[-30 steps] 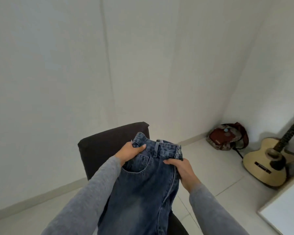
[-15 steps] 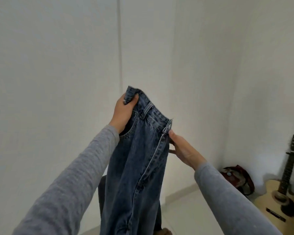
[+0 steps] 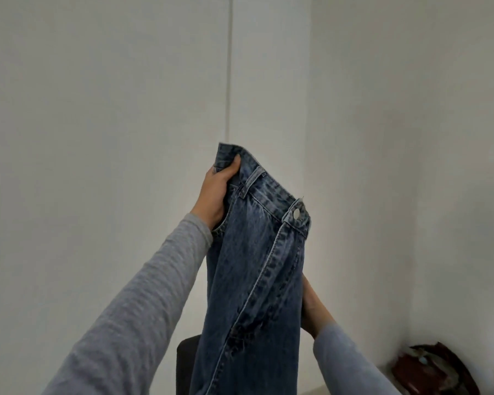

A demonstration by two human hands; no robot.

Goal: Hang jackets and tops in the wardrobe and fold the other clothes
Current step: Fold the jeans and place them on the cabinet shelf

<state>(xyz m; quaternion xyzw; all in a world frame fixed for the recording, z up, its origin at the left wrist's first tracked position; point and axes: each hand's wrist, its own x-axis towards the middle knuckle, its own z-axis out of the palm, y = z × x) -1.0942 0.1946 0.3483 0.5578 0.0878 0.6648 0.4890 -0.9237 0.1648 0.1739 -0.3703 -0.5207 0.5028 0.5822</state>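
Gripping jeans (image 3: 254,280) by the waistband, left hand (image 3: 216,195); right hand (image 3: 311,306) half hidden behind them, grasp unclear

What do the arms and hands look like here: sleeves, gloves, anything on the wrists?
Both arms wear long, heathered grey knit sleeves, left sleeve and right sleeve, ending at the wrists. Left hand and right hand are bare: no gloves, rings or watch visible. The jeans hide much of the right hand.
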